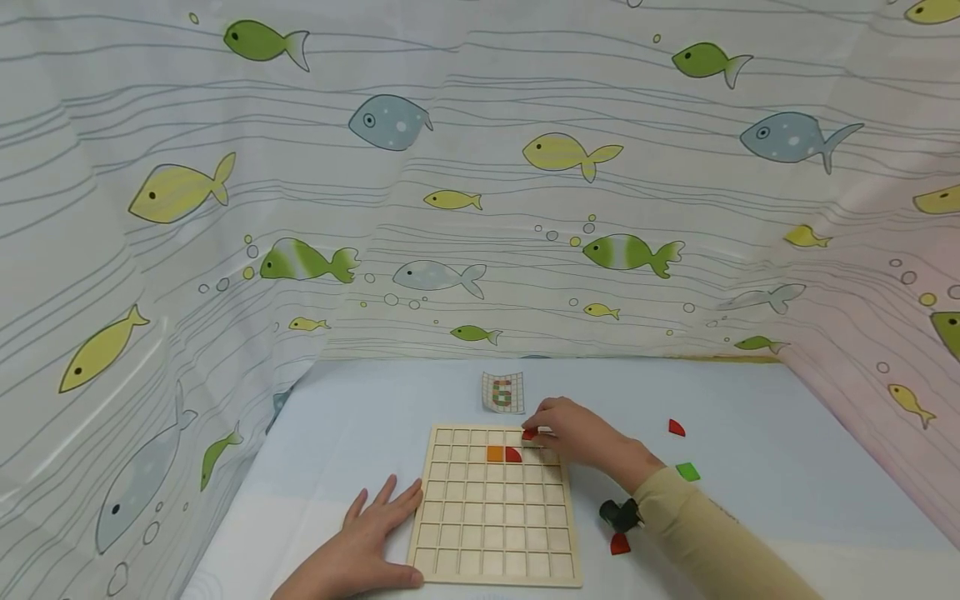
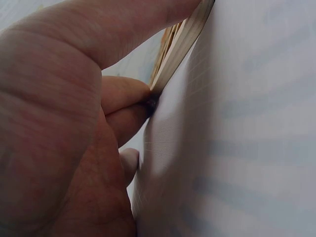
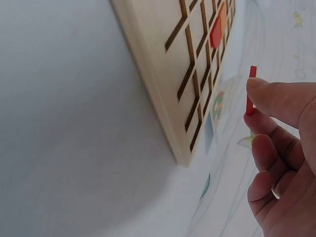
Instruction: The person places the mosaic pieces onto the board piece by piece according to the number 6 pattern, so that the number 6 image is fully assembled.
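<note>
A wooden grid board (image 1: 491, 504) lies on the table, with an orange square tile (image 1: 495, 453) and a red quarter-round tile (image 1: 513, 454) side by side in its second row. My right hand (image 1: 573, 433) is over the board's far right corner, pinching another red tile (image 3: 251, 91) between thumb and finger. In the right wrist view that tile is edge-on and raised off the board. My left hand (image 1: 367, 537) rests at the board's left side, fingers spread. Its thumb and fingertips touch the board's edge (image 2: 182, 49) in the left wrist view.
Behind the board lies a small gridded pattern card (image 1: 502, 392). To the right are a red tile (image 1: 677, 427), a green tile (image 1: 687, 472) and another red tile (image 1: 620, 544) near a dark object (image 1: 618, 515) by the right forearm. A fish-print curtain (image 1: 480, 208) surrounds the table.
</note>
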